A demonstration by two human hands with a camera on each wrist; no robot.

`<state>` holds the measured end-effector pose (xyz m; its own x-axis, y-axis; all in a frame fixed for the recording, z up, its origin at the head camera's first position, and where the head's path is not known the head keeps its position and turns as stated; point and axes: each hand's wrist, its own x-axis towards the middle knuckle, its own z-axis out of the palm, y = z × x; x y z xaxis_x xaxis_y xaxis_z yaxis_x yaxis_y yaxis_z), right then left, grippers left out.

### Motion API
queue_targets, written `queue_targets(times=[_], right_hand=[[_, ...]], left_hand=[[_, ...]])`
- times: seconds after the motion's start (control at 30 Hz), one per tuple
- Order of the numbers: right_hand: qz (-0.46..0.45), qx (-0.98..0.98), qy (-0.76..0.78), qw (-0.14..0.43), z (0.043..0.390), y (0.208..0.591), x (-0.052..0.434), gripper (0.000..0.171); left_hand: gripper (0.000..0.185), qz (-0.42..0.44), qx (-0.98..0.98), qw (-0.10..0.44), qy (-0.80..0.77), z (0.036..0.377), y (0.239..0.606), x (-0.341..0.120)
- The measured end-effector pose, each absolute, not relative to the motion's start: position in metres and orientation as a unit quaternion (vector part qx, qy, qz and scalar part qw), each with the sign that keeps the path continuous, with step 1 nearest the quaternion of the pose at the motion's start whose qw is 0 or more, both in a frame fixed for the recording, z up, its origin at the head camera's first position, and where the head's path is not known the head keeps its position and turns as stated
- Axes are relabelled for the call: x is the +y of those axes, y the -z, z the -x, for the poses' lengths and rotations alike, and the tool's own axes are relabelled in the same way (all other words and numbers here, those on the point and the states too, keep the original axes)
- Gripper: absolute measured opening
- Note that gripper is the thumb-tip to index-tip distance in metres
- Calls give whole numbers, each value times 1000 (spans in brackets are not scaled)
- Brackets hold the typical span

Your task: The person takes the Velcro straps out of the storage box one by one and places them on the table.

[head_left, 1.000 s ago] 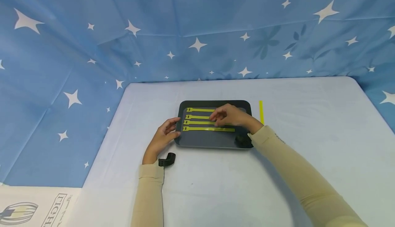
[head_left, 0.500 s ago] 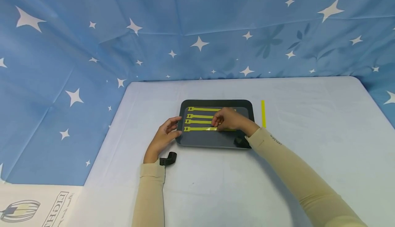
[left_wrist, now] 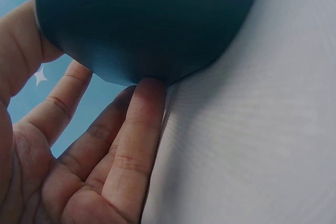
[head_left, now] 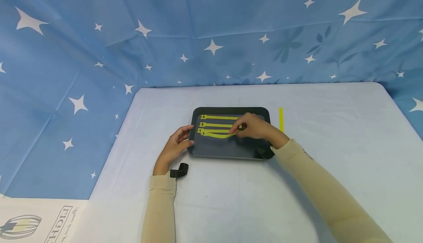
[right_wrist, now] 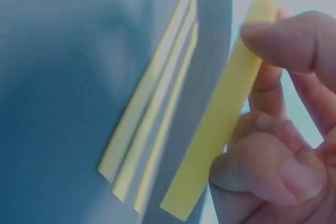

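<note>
In the head view a dark grey tray [head_left: 214, 152] lies on the white table. My left hand [head_left: 173, 146] holds its left edge. The left wrist view shows the thumb over the tray rim [left_wrist: 47, 30] and other fingers against the outer wall. My right hand [head_left: 256, 126], above the tray, pinches a yellow cable strap [head_left: 218, 136] between thumb and fingers. Its slotted head end hangs to the left, close to the row of straps. Up close, the pinched strap [right_wrist: 210, 124] is flat and straight-edged. Three similar yellow straps [head_left: 214, 118] lie side by side in the tray, their right ends hidden by the hand.
A plain yellow strip [head_left: 281, 119] lies on the table right of the tray. A black wrist mount [head_left: 180, 170] sits beside the left wrist. Behind the table hangs a blue star-patterned cloth [head_left: 211, 48]. Printed fabric [head_left: 33, 221] is at lower left.
My right hand reached down to the nearest strap, took hold of it and lifted it off the tray floor, bending it. The left hand stays at the tray edge.
</note>
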<state>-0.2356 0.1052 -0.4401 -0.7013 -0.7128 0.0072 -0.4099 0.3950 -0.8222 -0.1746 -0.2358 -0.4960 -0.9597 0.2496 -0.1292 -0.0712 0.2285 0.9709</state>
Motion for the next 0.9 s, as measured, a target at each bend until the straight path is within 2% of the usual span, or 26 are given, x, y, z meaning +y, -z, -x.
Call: queue_targets(times=[0.17,0.37,0.73,0.9], right_hand=[[327,830,438,113,226,430,118,14],[295,824,478,77,217,424,135,11],[183,778,593,98,205,424,174,22],[152,753,631,107,199,420,191,19]], left_hand=[[62,-56,774,129,-617,175,495,-236],[62,-56,775,130,-615,174,494,-234],[62,-56,776,137,-613,173,495,-234],[62,-50,780,139,-608,172,495,-235]])
